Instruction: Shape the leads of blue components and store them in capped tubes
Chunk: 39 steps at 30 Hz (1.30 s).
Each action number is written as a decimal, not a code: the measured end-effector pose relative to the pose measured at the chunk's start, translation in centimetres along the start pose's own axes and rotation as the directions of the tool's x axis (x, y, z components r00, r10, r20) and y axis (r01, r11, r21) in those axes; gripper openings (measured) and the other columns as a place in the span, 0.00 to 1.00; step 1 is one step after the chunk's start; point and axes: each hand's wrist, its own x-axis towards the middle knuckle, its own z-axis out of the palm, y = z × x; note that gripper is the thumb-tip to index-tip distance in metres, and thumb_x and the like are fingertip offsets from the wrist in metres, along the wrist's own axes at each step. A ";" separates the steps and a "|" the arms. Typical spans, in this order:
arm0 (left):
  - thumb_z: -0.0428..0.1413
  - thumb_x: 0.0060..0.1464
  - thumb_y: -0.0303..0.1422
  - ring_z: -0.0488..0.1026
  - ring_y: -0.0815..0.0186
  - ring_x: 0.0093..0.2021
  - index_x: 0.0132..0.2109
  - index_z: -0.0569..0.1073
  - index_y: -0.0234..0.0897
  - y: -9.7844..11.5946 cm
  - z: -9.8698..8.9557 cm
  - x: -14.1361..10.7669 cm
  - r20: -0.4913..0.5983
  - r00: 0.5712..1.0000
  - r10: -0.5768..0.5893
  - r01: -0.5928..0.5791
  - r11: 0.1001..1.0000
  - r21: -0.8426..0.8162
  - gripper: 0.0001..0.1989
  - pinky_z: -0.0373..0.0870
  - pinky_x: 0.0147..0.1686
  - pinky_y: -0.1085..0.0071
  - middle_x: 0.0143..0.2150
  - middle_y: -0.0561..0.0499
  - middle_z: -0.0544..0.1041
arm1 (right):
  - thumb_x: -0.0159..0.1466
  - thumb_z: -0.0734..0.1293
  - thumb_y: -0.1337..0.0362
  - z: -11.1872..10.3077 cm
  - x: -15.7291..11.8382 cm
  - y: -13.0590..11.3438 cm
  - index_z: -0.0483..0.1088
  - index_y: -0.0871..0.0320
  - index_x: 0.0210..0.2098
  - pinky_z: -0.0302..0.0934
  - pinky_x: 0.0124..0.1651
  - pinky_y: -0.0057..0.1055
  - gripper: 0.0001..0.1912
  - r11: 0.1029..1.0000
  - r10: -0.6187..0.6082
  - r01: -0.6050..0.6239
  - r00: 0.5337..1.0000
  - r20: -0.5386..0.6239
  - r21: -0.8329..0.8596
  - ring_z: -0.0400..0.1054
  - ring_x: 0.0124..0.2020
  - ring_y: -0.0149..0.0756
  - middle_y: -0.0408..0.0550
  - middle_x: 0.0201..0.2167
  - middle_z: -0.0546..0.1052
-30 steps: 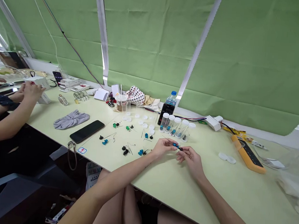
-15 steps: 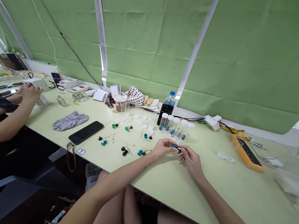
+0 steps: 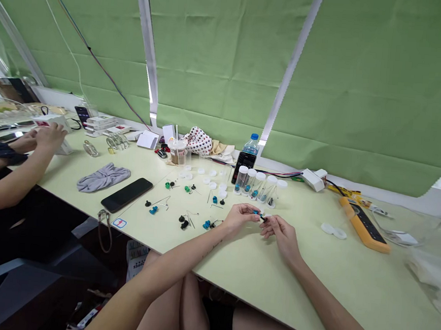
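Capped vials (image 3: 255, 185) beyond both hands, black phone (image 3: 127, 195), grey cloth (image 3: 104, 177), orange power strip (image 3: 364, 224)

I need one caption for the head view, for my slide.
Two bare hands, left and right, hold small blue-and-black parts near capped clear tubes.

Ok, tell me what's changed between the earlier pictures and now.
Only small changes: the blue part has shifted slightly left at the left hand's fingertips. The right hand keeps the black part; nothing visibly let go. A co-worker's hands have shifted slightly. The vials, flat phone and scrunchie stayed put.
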 end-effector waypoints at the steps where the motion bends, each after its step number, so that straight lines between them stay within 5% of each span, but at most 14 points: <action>1: 0.66 0.34 0.33 0.72 0.67 0.31 0.37 0.75 0.29 0.0 0.0 0.0 -0.003 1.000 0.004 -0.004 1.000 -0.005 0.20 0.66 0.40 0.67 0.29 0.46 0.76 | 0.59 0.59 0.42 0.0 0.0 0.1 0.68 0.59 0.33 0.66 0.24 0.30 0.24 1.000 0.013 -0.013 1.000 0.016 -0.001 0.70 0.23 0.34 0.50 0.27 0.76; 6: 0.66 0.35 0.33 0.72 0.67 0.31 0.37 0.76 0.29 0.0 0.0 0.1 -0.035 0.999 0.020 -0.021 1.000 -0.019 0.19 0.66 0.40 0.67 0.30 0.46 0.76 | 0.60 0.56 0.41 0.3 -0.3 0.6 0.68 0.60 0.31 0.63 0.21 0.28 0.27 0.998 0.045 -0.041 0.994 0.104 -0.038 0.68 0.19 0.32 0.49 0.23 0.74; 10: 0.66 0.34 0.33 0.73 0.67 0.32 0.37 0.75 0.29 -0.1 -0.1 0.2 -0.040 0.999 0.020 -0.021 0.999 -0.031 0.19 0.66 0.41 0.67 0.30 0.46 0.76 | 0.61 0.55 0.43 0.4 -0.6 0.0 0.65 0.58 0.29 0.60 0.19 0.25 0.25 0.990 -0.013 0.015 1.000 0.020 -0.138 0.65 0.18 0.30 0.46 0.21 0.72; 14: 0.66 0.35 0.33 0.73 0.67 0.32 0.37 0.75 0.29 -0.3 -0.2 0.3 -0.032 0.999 0.031 -0.032 0.999 -0.041 0.18 0.66 0.41 0.67 0.30 0.46 0.76 | 0.62 0.58 0.46 0.2 -0.7 -0.8 0.64 0.55 0.40 0.61 0.23 0.26 0.20 0.969 -0.104 0.081 0.991 -0.090 -0.234 0.65 0.21 0.30 0.44 0.26 0.72; 19: 0.66 0.36 0.32 0.72 0.67 0.32 0.37 0.75 0.29 -0.2 -0.3 0.3 -0.038 0.999 0.026 -0.027 0.999 -0.042 0.18 0.66 0.42 0.66 0.31 0.46 0.76 | 0.64 0.54 0.47 0.3 -0.6 -1.0 0.67 0.56 0.44 0.63 0.27 0.29 0.22 0.938 -0.160 0.130 0.985 -0.068 -0.323 0.66 0.24 0.33 0.47 0.29 0.73; 33: 0.67 0.33 0.34 0.72 0.68 0.30 0.36 0.75 0.29 -0.1 -0.1 0.1 -0.027 1.000 0.000 -0.001 1.000 -0.023 0.20 0.67 0.40 0.67 0.30 0.46 0.77 | 0.59 0.63 0.49 0.0 -0.1 0.4 0.67 0.57 0.36 0.64 0.28 0.32 0.16 0.930 -0.130 0.116 0.991 -0.019 -0.349 0.66 0.24 0.34 0.46 0.27 0.73; 39: 0.66 0.35 0.32 0.72 0.68 0.31 0.37 0.75 0.29 -0.2 -0.2 0.2 0.002 1.000 -0.001 0.002 1.000 -0.025 0.19 0.67 0.40 0.67 0.31 0.46 0.77 | 0.60 0.62 0.51 0.1 -0.3 0.0 0.64 0.55 0.43 0.64 0.29 0.31 0.17 0.929 -0.151 0.125 0.987 -0.049 -0.349 0.66 0.23 0.33 0.46 0.32 0.72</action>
